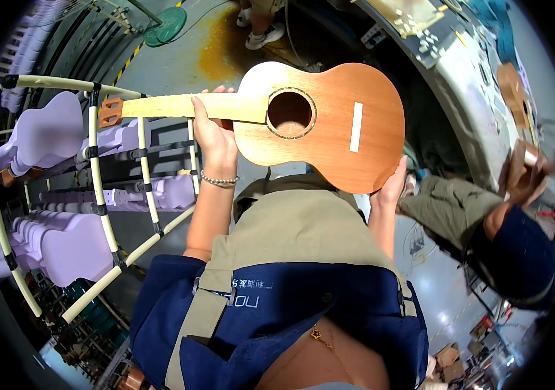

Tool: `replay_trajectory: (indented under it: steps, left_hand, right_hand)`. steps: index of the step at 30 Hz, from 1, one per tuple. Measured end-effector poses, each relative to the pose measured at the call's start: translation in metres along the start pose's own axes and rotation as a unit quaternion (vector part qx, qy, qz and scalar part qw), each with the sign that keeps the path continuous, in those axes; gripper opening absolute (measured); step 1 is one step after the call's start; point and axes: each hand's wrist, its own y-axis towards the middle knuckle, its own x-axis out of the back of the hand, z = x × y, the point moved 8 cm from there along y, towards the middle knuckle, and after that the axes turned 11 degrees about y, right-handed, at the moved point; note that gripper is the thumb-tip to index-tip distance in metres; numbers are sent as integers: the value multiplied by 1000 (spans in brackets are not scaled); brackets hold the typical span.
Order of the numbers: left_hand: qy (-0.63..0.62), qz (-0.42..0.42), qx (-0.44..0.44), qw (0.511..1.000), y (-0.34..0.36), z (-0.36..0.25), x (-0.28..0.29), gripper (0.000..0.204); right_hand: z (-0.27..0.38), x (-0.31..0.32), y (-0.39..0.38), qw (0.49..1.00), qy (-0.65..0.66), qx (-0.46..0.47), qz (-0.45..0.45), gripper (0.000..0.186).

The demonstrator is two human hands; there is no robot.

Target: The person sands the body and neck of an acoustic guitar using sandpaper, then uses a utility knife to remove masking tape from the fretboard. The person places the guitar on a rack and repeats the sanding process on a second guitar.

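A ukulele [336, 97] with a reddish-brown wooden top lies across in front of me, neck to the left. My left hand [214, 127] is wrapped round the neck near the body, its thumb over the yellow-covered fretboard [180, 106]. My right hand [391, 185] grips the lower right edge of the body, most of its fingers hidden behind it. A white strip [356, 127] sits on the top, right of the round soundhole [290, 114]. The slotted brown headstock [111, 112] has no strings or tuners on it.
To the left stands a cream pipe rack [95, 175] holding several pale purple instrument bodies [76, 247]. A workbench [449, 91] with small white pieces runs along the right. Another person [511, 250] works at the right, and someone's shoes [264, 36] show beyond the ukulele.
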Motion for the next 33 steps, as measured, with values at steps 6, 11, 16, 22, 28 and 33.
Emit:
replay_trajectory:
  steps: [6, 11, 16, 22, 28, 33]
  left_hand:
    - [-35, -62, -11, 997, 68, 12, -37, 36]
    - [-42, -75, -15, 996, 114, 23, -67, 37]
    - [-43, -71, -8, 997, 136, 26, -116, 35]
    - [-12, -21, -39, 999, 173, 7, -172, 36]
    - [-47, -29, -35, 998, 219, -5, -177, 38]
    - [-47, -73, -13, 996, 240, -4, -172, 41]
  right_hand:
    - [20, -58, 88, 997, -25, -8, 69, 50]
    - [49, -116, 137, 995, -49, -2, 92, 49]
    - [59, -130, 182, 997, -45, -20, 57, 52]
    - [46, -151, 215, 1000, -5, -20, -11, 51]
    - [34, -185, 233, 1000, -12, -10, -6, 51]
    - [34, -209, 236, 997, -69, -23, -30, 49]
